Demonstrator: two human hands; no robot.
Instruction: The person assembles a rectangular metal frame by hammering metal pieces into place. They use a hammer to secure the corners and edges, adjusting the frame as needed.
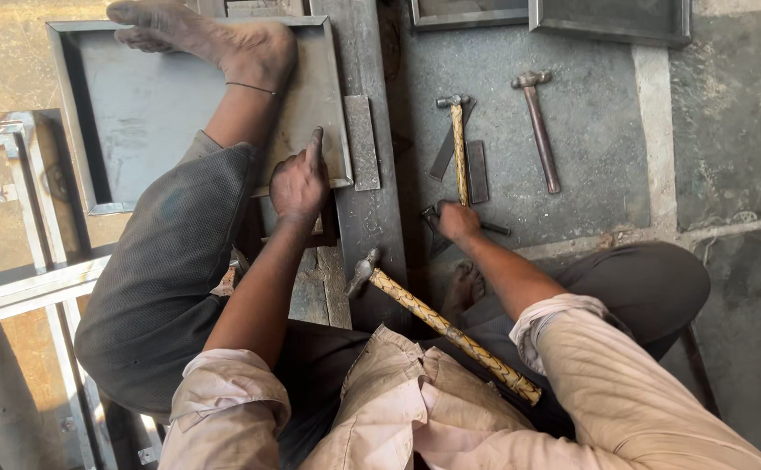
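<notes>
My left hand (pixel 298 184) rests on the near right corner of a shallow grey metal tray (pixel 137 104). Its index finger stretches along the rim and the other fingers are curled; it holds nothing. My bare left foot (pixel 224 39) presses on the tray's far side. My right hand (pixel 457 222) is closed around a short dark metal tool (pixel 494 229) on the floor, at the butt end of a hammer with a patterned yellow handle (pixel 459 148). A second hammer with a patterned handle (pixel 441 326) lies across my lap.
A third hammer with a brown handle (pixel 542 130) lies further right on the concrete floor. Flat metal strips (pixel 361 144) sit beside the tray. More trays (pixel 611 19) lie at the top edge, and metal frames (pixel 15 287) at the left.
</notes>
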